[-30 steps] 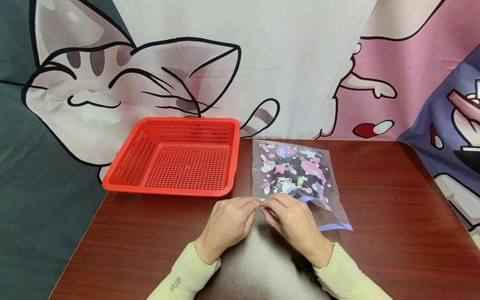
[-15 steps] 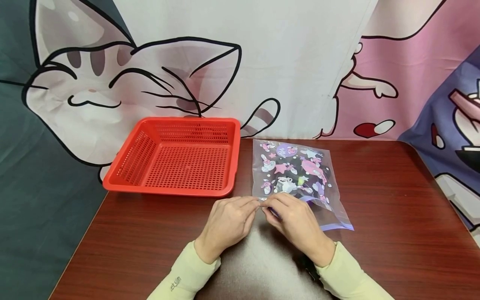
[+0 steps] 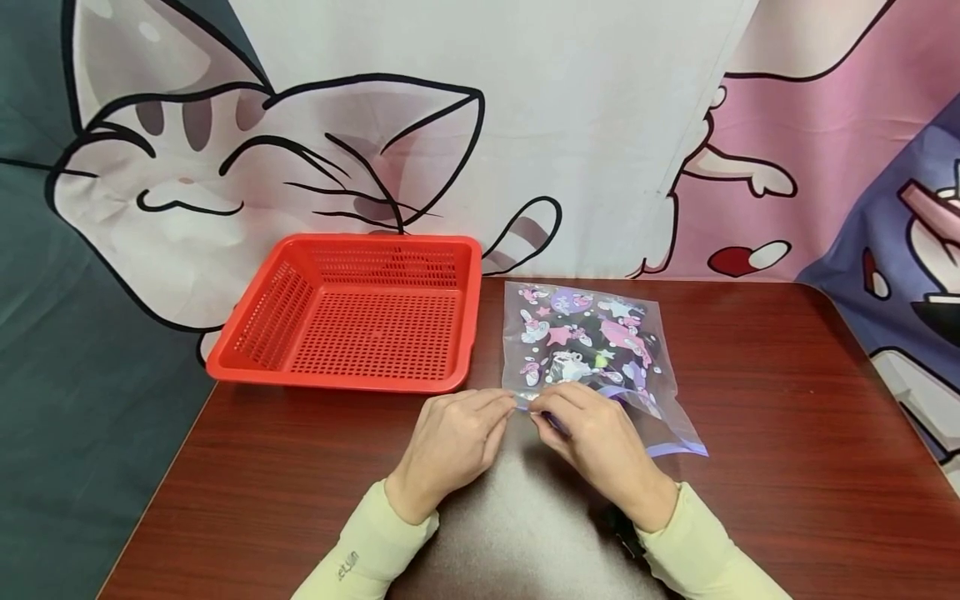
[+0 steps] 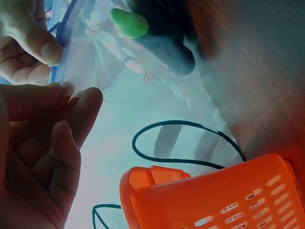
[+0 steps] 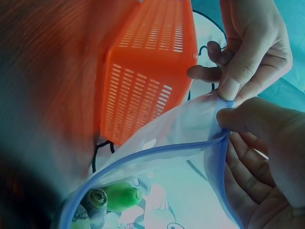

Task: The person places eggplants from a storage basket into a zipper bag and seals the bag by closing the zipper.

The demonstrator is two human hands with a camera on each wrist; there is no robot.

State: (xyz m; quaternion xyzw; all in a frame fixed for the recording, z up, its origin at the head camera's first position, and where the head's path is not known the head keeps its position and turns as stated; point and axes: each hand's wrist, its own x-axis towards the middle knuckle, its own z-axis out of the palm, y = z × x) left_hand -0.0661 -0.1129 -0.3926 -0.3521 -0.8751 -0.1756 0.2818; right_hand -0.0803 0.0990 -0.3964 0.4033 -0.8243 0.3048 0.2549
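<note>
A clear zip bag (image 3: pixel 581 333) printed with pink, purple and white cartoons lies on the table in front of both hands. My left hand (image 3: pixel 453 437) pinches the left end of its mouth between thumb and fingers. Close beside it, my right hand (image 3: pixel 596 442) pinches the purple zip strip (image 5: pixel 143 153) with thumb and fingers. The right wrist view shows the mouth gaping along the rest of its length. Inside the bag are a green rounded thing (image 4: pixel 131 24) and dark rounded things (image 4: pixel 167 50), partly hidden by the print.
A red perforated plastic basket (image 3: pixel 330 381) stands at the back left, with nothing in it. The brown wooden table (image 3: pixel 787 400) meets a cartoon-printed cloth (image 3: pixel 600 125) at its back edge. A dark green cloth (image 3: pixel 82 400) hangs at the left.
My right hand has slid slightly to the right along the zip, so a short stretch of purple strip shows between the hands. The left hand has shifted slightly left.
</note>
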